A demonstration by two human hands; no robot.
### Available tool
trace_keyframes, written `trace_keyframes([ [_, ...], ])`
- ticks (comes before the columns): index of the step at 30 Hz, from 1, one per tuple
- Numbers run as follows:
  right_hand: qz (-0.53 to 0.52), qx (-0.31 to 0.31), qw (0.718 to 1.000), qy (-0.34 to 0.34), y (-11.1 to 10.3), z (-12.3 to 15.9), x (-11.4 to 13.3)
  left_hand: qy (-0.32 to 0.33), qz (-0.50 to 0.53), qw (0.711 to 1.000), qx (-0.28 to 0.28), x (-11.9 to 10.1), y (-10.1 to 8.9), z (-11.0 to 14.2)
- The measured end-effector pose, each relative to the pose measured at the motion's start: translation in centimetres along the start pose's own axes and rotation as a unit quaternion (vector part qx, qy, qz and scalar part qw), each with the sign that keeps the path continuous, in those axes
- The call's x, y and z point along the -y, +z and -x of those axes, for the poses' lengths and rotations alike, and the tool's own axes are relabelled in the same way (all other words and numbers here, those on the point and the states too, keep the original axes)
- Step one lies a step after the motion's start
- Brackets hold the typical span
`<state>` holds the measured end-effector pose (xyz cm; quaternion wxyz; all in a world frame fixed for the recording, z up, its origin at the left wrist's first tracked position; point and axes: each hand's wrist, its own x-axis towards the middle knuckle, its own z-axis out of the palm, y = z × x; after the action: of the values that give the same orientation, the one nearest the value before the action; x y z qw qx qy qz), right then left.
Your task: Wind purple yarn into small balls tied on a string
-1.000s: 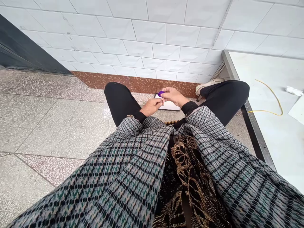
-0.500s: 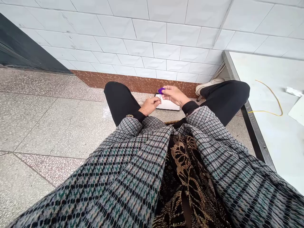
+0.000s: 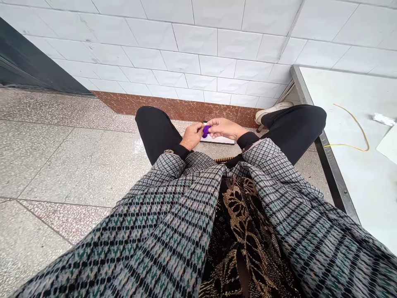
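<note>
A small bundle of purple thread [image 3: 206,131] sits between my two hands, above a white board. My right hand [image 3: 226,127] comes from the right with its thumb and fingers pinched on the bundle. My left hand [image 3: 191,135] is closed at the bundle's left side, thumb and forefinger pressed together against its edge; the thread between those fingertips is too small to make out clearly. Below my hands lies the white board [image 3: 221,138] with a black edge, partly hidden by them.
My knees in black trousers [image 3: 158,130] stand on both sides. At the right is a white table [image 3: 341,95] with a metal edge, bearing a bent yellow strip [image 3: 367,138] and a crumpled white piece [image 3: 383,119]. A tiled wall [image 3: 201,41] rises ahead.
The purple bundle has come down and slightly left with my right hand. My left fingertips, apart from it before with a thin strand between, are now up against it.
</note>
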<state>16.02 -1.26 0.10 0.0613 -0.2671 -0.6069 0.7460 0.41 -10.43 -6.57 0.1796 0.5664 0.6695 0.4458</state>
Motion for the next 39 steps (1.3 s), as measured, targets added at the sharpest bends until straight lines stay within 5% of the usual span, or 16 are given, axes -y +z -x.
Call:
trace_keyframes([
  [3, -0.065, -0.065, 0.995, -0.042, 0.0, -0.3, 0.3, 0.014, 0.018, 0.996, 0.091, -0.3, 0.4, 0.3],
  [7, 0.007, -0.156, 0.987, -0.049, -0.2, -1.1, -0.1, 0.069, 0.012, 0.982, 0.177, -1.4, 0.5, 0.6],
  [11, 0.171, -0.177, 0.969, -0.022, -0.5, -1.5, -0.9, 0.084, -0.009, 0.989, 0.120, -2.0, -0.1, 0.6],
  [14, 0.237, -0.083, 0.968, 0.015, -0.5, -1.3, -1.2, 0.074, -0.024, 0.996, 0.047, -1.7, -0.4, 0.4],
  [17, 0.171, -0.003, 0.985, 0.027, -0.3, -0.7, -0.8, 0.044, -0.028, 0.999, -0.004, -1.0, -0.3, 0.2],
  [22, -0.022, -0.051, 0.998, -0.041, -0.1, -0.3, 0.2, 0.008, -0.011, 0.998, 0.061, -0.3, 0.4, 0.3],
  [27, 0.050, -0.137, 0.988, -0.046, -0.1, -0.7, 0.1, 0.080, -0.023, 0.987, 0.141, -1.2, 0.3, 0.5],
  [30, 0.155, -0.168, 0.973, -0.032, -0.2, -1.1, -0.4, 0.097, -0.049, 0.986, 0.127, -1.6, 0.0, 0.5],
  [33, 0.230, -0.134, 0.964, 0.006, -0.4, -1.4, -1.0, 0.100, -0.074, 0.989, 0.085, -1.6, -0.2, 0.5],
  [39, 0.170, -0.030, 0.985, 0.028, -0.5, -1.0, -1.2, 0.047, -0.062, 0.997, -0.011, -1.2, -0.2, 0.4],
])
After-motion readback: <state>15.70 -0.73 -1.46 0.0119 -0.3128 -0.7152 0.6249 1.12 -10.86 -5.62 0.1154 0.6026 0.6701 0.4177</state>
